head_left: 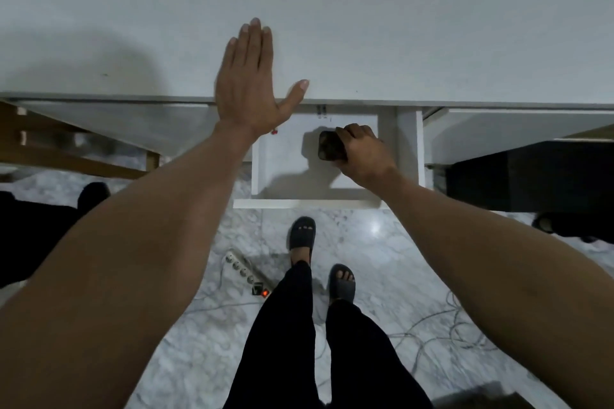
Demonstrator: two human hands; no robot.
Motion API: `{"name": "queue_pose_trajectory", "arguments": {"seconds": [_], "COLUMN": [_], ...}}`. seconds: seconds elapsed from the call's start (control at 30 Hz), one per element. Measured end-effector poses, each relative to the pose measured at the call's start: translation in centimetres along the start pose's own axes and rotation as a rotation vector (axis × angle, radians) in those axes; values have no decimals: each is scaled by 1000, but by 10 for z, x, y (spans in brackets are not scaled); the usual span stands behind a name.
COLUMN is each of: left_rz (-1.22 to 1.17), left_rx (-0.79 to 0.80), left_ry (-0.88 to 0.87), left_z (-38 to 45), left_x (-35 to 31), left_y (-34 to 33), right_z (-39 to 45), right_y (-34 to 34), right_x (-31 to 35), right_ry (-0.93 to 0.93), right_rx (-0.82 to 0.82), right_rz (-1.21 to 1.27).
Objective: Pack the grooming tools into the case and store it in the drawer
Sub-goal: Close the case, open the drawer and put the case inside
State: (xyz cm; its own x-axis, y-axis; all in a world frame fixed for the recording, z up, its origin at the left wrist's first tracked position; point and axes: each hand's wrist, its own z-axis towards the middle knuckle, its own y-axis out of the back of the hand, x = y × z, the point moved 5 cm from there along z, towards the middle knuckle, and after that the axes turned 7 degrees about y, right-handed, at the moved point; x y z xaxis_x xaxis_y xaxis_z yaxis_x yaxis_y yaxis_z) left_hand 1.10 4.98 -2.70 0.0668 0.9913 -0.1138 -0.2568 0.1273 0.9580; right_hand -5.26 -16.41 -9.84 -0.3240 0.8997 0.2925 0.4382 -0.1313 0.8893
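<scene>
A white drawer [285, 176] is pulled out from under the white tabletop [398, 26]. Inside it, near the right side, my right hand [362, 153] grips a small dark case [329, 144] from its right edge; the case is just above or on the drawer floor, I cannot tell which. My left hand [247, 83] lies flat on the tabletop edge, fingers straight and together, thumb spread, holding nothing. No grooming tools are visible outside the case.
A small red item [274, 132] lies at the drawer's back left. A black box [531, 176] sits under the table at right, a wooden frame [66, 149] at left. A power strip [246, 272] and cables lie on the marble floor by my feet.
</scene>
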Motion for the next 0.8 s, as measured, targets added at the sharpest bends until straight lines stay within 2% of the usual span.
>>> {"name": "queue_pose_trajectory", "arguments": {"seconds": [0.17, 0.57, 0.7, 0.8], "left_rz": [15, 29, 10, -21], "left_rx": [-69, -56, -12, 135], "left_ry": [-4, -4, -9, 6], "left_z": [0, 1, 0, 0], "left_x": [1, -1, -2, -2], "left_y": [-2, -1, 1, 4], "right_z": [16, 23, 10, -10], "right_y": [-20, -29, -5, 18], "right_x": [-6, -8, -8, -5], "right_ry": [-45, -124, -138, -131], "right_rx": [51, 107, 47, -32], "right_rz": [17, 58, 32, 46]}}
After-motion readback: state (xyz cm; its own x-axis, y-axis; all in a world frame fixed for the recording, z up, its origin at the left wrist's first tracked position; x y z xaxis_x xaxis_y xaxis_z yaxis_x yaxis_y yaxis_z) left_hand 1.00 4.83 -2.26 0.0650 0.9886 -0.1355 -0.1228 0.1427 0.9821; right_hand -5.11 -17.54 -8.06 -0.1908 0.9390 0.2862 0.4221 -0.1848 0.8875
